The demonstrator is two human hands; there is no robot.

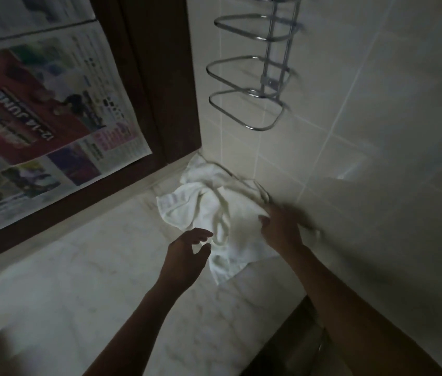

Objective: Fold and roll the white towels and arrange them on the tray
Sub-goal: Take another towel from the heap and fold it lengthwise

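Note:
A crumpled white towel (211,210) lies on the pale marble counter (92,267), pushed into the corner against the tiled wall. My right hand (279,226) rests on the towel's right side with its fingers curled into the cloth. Just left of the towel's lower edge hovers my left hand (187,253), fingers spread and relaxed, holding nothing. The scene is dim and the right hand is blurred. No tray is in view.
A chrome wire towel rack (252,85) is fixed to the tiled wall (377,131) above the towel. A dark wooden window frame (154,77) covered with newspaper (51,104) borders the counter on the left. The counter's edge drops off at lower right.

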